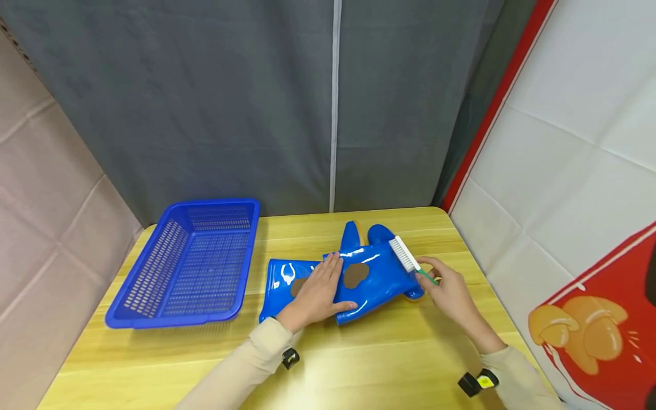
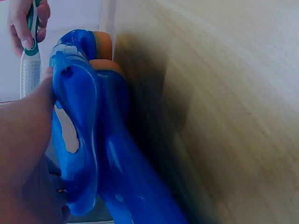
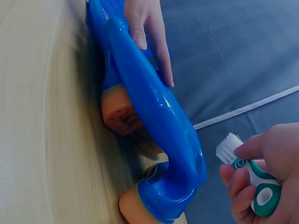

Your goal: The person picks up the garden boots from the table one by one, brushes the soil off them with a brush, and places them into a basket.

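Two blue rubber boots with brown patches and orange soles lie on their sides, one partly over the other. My left hand [image 1: 320, 290] rests on them, fingers straight, with its thumb near the open top of the upper boot [image 1: 376, 285]. Under that hand the lower boot [image 1: 282, 279] is partly hidden, its shaft extending to the left. With curled fingers my right hand [image 1: 448, 293] grips the green-and-white handle of a scrub brush [image 3: 259, 177]. Its white bristles [image 1: 401, 254] are over the upper boot's foot end in the head view; the right wrist view shows them apart from it.
A blue plastic basket [image 1: 241, 304] with perforated sides stands at the left of the wooden table [image 1: 359, 364]. Behind the table hangs a grey curtain [image 1: 230, 114]. A white wall covering [image 1: 564, 142] with red parts borders the right side.
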`<action>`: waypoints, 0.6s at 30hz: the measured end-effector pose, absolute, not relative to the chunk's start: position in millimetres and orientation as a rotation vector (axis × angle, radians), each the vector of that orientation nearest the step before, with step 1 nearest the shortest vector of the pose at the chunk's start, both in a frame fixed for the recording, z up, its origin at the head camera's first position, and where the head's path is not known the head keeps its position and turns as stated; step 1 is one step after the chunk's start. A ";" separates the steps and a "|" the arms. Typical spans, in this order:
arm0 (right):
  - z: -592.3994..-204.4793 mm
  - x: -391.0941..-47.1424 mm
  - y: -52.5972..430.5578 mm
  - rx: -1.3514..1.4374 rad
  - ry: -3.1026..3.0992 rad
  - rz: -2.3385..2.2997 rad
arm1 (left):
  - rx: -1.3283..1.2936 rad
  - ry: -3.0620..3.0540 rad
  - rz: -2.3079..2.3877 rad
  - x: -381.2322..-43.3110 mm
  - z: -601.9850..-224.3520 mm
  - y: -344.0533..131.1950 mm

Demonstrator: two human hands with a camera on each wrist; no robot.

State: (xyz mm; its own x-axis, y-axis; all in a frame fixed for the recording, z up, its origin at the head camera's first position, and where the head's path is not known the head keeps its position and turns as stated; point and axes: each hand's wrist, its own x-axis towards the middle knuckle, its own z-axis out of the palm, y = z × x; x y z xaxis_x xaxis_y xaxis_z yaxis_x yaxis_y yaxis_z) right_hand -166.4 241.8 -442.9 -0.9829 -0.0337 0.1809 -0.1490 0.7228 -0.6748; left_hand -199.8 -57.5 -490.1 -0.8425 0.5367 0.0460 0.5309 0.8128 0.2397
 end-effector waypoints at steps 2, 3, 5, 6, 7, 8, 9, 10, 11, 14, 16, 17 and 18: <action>-442.8 -166.8 240.8 0.159 -2.759 1.069 | 0.880 2.952 0.385 -203.0 -492.7 -55.3; -442.4 -167.0 240.3 0.163 -2.759 1.060 | 0.882 2.944 0.388 -204.7 -493.7 -53.9; -441.6 -167.5 239.1 0.172 -2.767 1.033 | 0.888 2.929 0.386 -207.8 -495.4 -50.9; -441.0 -168.0 238.5 0.176 -2.772 1.022 | 0.887 2.921 0.383 -209.1 -496.1 -49.1; -440.4 -168.5 237.8 0.184 -2.780 1.008 | 0.883 2.914 0.384 -210.3 -496.6 -47.1; -439.8 -169.0 237.1 0.195 -2.789 0.993 | 0.876 2.907 0.384 -211.4 -497.1 -45.2; -439.3 -169.7 236.5 0.209 -2.800 0.974 | 0.867 2.898 0.383 -212.4 -497.4 -43.1; -438.9 -170.3 235.9 0.228 -2.807 0.950 | 0.859 2.890 0.388 -213.4 -497.4 -40.7; -438.6 -170.9 235.3 0.248 -2.812 0.930 | 0.854 2.885 0.398 -214.6 -497.2 -38.1; -438.7 -173.3 233.5 0.314 -2.811 0.841 | 0.848 2.879 0.438 -219.9 -496.9 -29.5; -439.8 -174.9 231.6 0.359 -2.802 0.753 | 0.848 2.879 0.454 -223.4 -496.9 -25.0; -440.6 -175.7 230.5 0.375 -2.803 0.709 | 0.844 2.881 0.455 -224.8 -497.0 -23.5; -441.6 -176.5 229.3 0.389 -2.802 0.665 | 0.839 2.884 0.450 -226.0 -497.6 -22.4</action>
